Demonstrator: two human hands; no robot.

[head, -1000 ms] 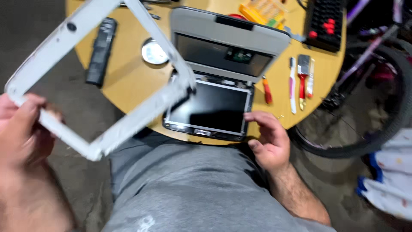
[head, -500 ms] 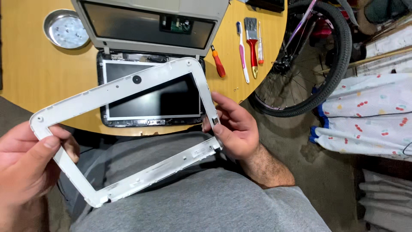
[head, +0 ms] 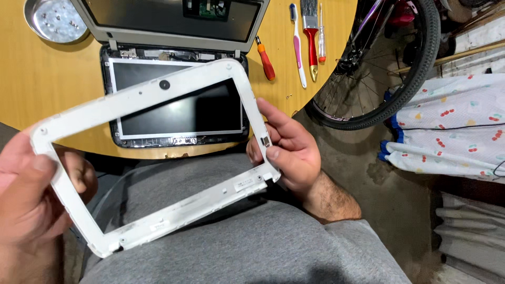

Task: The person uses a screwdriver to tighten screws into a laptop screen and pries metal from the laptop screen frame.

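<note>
Gripping white bezel [head: 158, 158] with left hand [head: 31, 205], right hand [head: 286, 152], yellow table [head: 42, 79] (round), bicycle wheel [head: 389, 68] beside.

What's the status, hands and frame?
Left hand and right hand each grip the white frame, lifted off. Bare screen lies on the table. Nothing blocking.

A round wooden table [head: 42, 79] is seen over a grey concrete floor [head: 400, 210]. A bicycle wheel [head: 389, 68] and patterned cloth [head: 452, 126] are placed beside it.
</note>
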